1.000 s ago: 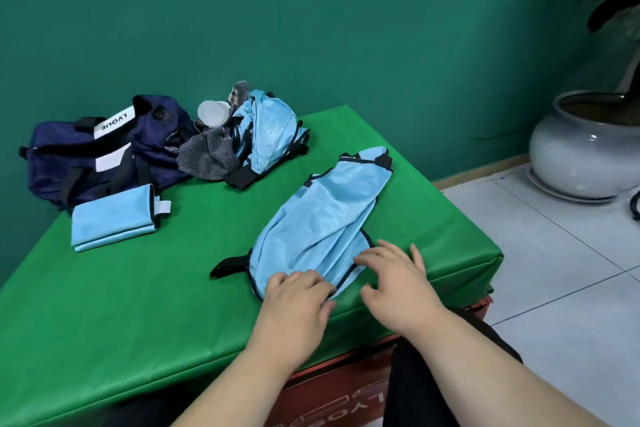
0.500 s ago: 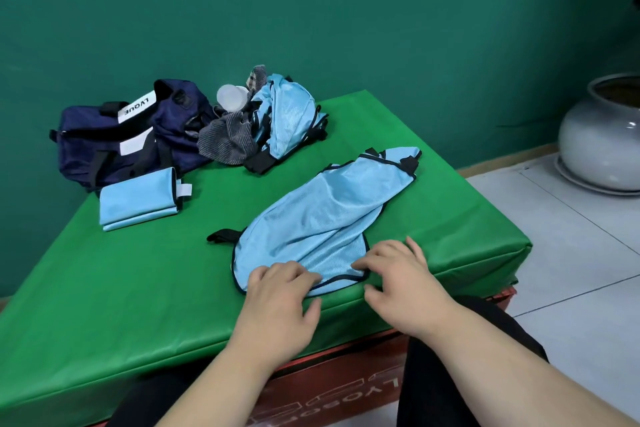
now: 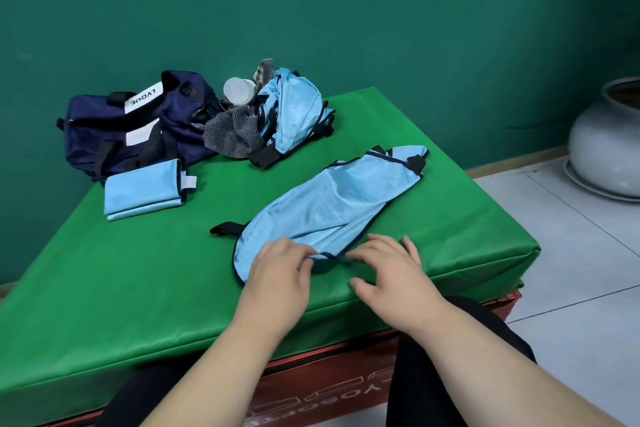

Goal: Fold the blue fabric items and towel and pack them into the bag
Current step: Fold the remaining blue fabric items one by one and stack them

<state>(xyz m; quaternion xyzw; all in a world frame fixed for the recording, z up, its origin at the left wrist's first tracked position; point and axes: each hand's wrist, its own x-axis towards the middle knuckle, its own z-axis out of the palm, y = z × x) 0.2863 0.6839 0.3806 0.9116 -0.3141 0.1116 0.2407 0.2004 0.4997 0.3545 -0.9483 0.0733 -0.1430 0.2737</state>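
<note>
While the head camera looks down over the green-covered bench (image 3: 138, 270), I have both hands at the near hem of a flat blue fabric item (image 3: 332, 208). It lies stretched across the bench, running from just in front of me away to the right.

The left hand (image 3: 277, 270) curls its fingers over the black-trimmed hem and appears to pinch it, lifting it slightly. The right hand (image 3: 391, 270) lies just beside it with fingers straight and spread, fingertips at the same hem and thumb apart. I judge this hold steadies the hem for a first fold.

Further back on the left, a folded blue item (image 3: 142, 191) sits as a neat rectangle just in front of the navy bag (image 3: 104, 135), probably parked there for packing. A white label (image 3: 143, 99) on the bag reads "LVQUE"; a second white tag below it is too small to read.

Beside the bag, a grey striped towel (image 3: 232, 132) and a crumpled blue item (image 3: 291, 111) lie heaped together, not yet folded.

Under the bench, a red box (image 3: 329, 392) carries outlined letters, partly cut off. I can make out only something like "YOSO".
</note>
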